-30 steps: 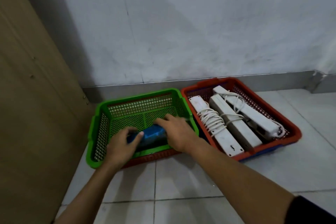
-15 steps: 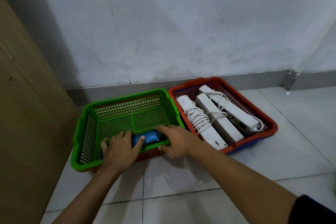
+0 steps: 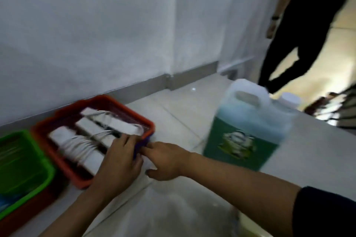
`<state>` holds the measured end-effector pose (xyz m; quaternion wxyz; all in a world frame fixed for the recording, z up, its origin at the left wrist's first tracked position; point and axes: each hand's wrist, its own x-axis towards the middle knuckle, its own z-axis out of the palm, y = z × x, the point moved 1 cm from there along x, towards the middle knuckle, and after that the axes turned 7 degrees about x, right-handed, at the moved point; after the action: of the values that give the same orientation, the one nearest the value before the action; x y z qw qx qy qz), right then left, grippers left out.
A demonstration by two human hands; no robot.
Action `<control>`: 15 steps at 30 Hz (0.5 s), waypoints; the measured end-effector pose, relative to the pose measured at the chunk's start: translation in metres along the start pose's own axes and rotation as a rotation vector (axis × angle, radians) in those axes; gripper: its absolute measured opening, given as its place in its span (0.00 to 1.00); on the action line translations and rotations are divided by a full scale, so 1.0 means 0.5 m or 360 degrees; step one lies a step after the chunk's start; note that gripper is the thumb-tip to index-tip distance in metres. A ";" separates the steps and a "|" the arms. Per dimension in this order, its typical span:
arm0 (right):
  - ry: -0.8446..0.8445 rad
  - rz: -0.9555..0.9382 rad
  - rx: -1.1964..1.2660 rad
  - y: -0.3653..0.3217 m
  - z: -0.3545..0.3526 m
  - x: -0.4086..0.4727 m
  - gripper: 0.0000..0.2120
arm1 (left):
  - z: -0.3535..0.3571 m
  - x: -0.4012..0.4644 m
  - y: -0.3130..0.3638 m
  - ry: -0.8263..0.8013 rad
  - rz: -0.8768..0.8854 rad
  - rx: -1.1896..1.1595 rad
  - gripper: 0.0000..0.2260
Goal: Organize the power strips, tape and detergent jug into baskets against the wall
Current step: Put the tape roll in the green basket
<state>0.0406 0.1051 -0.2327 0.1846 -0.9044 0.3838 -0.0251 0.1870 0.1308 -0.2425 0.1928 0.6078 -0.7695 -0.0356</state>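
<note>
The red basket (image 3: 107,100) stands against the wall and holds three white power strips (image 3: 115,127) with coiled cords. A purple basket (image 3: 143,141) shows under its right corner. My left hand (image 3: 121,161) lies over the red basket's front right rim, fingers curled on it. My right hand (image 3: 165,158) is beside it, fingertips touching the purple corner, thumb apart. The green basket (image 3: 38,152) sits at the far left, with a blurred blue bit of the tape (image 3: 3,201) at the frame's edge. The detergent jug (image 3: 244,136) of green liquid stands on the floor to the right.
A person in black clothes (image 3: 300,25) stands at the upper right, past the wall corner. A white-capped container (image 3: 290,99) sits behind the jug. Light floor tiles (image 3: 173,208) lie in front of the baskets.
The view has swung right, bringing the jug and a person in. Both hands have left the tape in the green basket and moved to the red basket's right corner.
</note>
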 end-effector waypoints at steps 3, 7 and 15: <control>-0.0012 0.0220 -0.0054 0.086 -0.013 -0.119 0.27 | 0.059 0.021 0.120 -0.0173 0.0207 -0.0201 0.16; -0.0093 0.0494 -0.0040 0.165 0.005 -0.267 0.28 | 0.142 0.018 0.251 -0.0698 0.0222 -0.0417 0.16; -0.0216 0.1034 0.0316 0.247 0.062 -0.462 0.25 | 0.249 -0.047 0.377 -0.1803 -0.0182 -0.0712 0.30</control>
<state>-0.2008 0.1986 -0.2827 0.2952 -0.7122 0.6343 0.0579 -0.0245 0.1795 -0.3089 -0.1257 0.4794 -0.6924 -0.5243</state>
